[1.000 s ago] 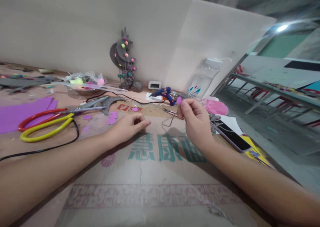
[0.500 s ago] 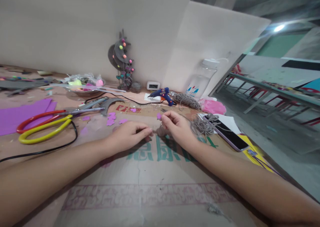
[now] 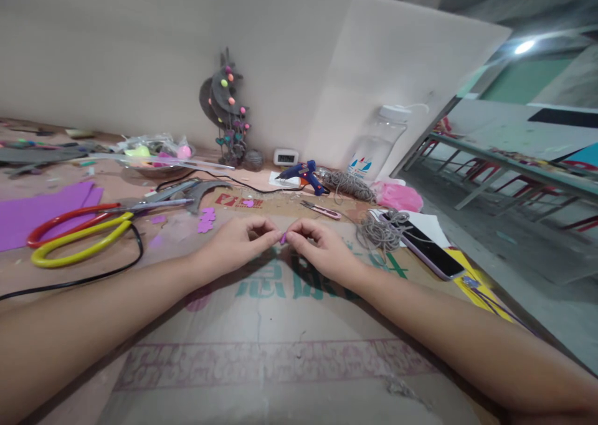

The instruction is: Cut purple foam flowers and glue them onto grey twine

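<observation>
Pinching a purple piece [image 3: 283, 238] between left hand [image 3: 238, 245] and right hand [image 3: 318, 252]

- The purple piece [image 3: 283, 238] is almost wholly hidden between the fingertips of the left hand [image 3: 238, 243] and the right hand [image 3: 320, 250], so its shape cannot be told.
- Both forearms run off the bottom edge.
- The purple sheet [image 3: 42, 207] and the black cable [image 3: 70, 282] are cut off at the left edge.
- The clock [image 3: 286, 157] display is too small to read.
- Twine [image 3: 380, 230] covers the far end of the phone [image 3: 432, 253].
- Clutter at the far left of the counter [image 3: 280, 325] is blurred.
</observation>
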The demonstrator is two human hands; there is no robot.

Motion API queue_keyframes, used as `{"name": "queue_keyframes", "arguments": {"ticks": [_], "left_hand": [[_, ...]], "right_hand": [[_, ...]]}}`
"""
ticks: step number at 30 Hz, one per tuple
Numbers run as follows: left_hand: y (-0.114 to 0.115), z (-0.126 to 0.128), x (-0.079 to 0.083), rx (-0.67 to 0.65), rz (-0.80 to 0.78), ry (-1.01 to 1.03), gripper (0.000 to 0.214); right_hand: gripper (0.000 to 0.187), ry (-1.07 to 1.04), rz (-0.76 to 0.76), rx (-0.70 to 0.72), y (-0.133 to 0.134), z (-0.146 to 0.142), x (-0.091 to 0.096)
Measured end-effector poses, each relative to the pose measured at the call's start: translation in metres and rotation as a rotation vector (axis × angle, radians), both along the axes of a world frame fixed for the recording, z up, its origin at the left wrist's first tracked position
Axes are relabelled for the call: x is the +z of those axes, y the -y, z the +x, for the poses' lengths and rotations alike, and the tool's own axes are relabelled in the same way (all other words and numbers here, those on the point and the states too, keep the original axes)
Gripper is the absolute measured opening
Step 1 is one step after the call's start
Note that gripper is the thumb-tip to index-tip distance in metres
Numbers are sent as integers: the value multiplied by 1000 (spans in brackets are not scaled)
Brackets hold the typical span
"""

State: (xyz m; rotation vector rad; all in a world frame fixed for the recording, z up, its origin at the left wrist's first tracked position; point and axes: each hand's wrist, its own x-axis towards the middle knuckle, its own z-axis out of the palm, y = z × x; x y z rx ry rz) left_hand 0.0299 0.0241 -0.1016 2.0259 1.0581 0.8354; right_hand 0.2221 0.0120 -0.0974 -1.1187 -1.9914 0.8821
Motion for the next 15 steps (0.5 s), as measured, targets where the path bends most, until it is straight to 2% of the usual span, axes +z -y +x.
{"name": "queue_keyframes", "arguments": {"ticks": [3, 5, 7, 8, 11, 15], "left_hand": [[1, 2, 1, 9, -31, 0, 29], [0, 2, 1, 24, -43, 10, 29], [-2, 1, 0, 43, -36, 18, 29], [-2, 0, 0, 53, -33, 24, 28], [-5, -1, -1, 77, -28, 54, 28], [-6, -2, -3, 78, -9, 47, 30]], "right_hand": [[17, -82, 38, -27, -1, 2, -1], [22, -164, 104, -99, -3, 5, -1], [19, -182, 148, -169, -3, 7, 0], [17, -151, 148, -180, -3, 7, 0], [29, 40, 120, -119, -3, 5, 1], [18, 132, 124, -40, -3, 0, 0]]}}
